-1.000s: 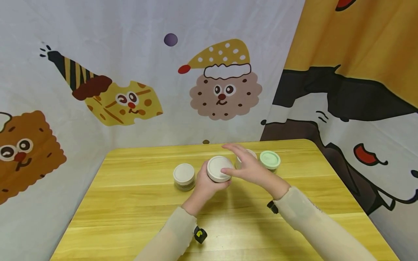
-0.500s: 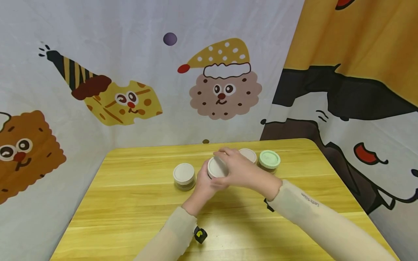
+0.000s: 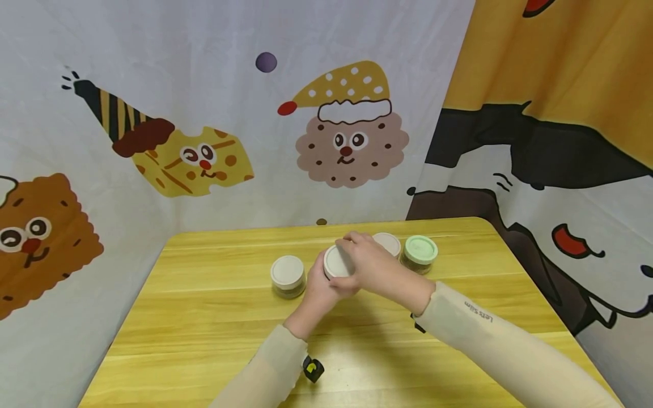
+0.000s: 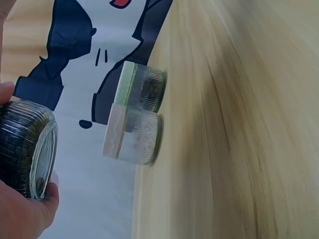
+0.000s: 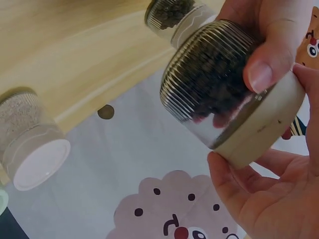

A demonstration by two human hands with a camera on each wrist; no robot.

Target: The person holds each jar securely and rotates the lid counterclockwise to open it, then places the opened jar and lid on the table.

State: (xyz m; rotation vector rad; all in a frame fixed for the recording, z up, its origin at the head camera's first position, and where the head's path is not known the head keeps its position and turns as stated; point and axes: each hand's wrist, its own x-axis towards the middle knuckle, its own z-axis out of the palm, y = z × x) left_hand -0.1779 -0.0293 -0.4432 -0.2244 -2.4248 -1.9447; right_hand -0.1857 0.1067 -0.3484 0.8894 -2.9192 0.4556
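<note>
My left hand (image 3: pixel 317 292) holds a ribbed glass jar (image 5: pixel 212 87) of dark grains off the wooden table (image 3: pixel 204 317), its fingers wrapped round the glass. My right hand (image 3: pixel 368 265) comes from the right and grips the jar's beige lid (image 3: pixel 336 262) around the rim. In the right wrist view the lid (image 5: pixel 264 124) sits between the right fingers (image 5: pixel 237 194), and a left thumb (image 5: pixel 261 69) presses the glass. The left wrist view shows the jar (image 4: pixel 25 149) tilted in the left palm (image 4: pixel 20 214).
Three more jars stand on the table: a beige-lidded one (image 3: pixel 288 275) to the left, a white-lidded one (image 3: pixel 389 243) and a green-lidded one (image 3: pixel 421 251) just behind my right hand. Cartoon-printed cloth walls close off the back and right sides.
A second ago my right hand hovered open over the lid. It has come down and closed round the lid. The left hand and jar have barely moved.
</note>
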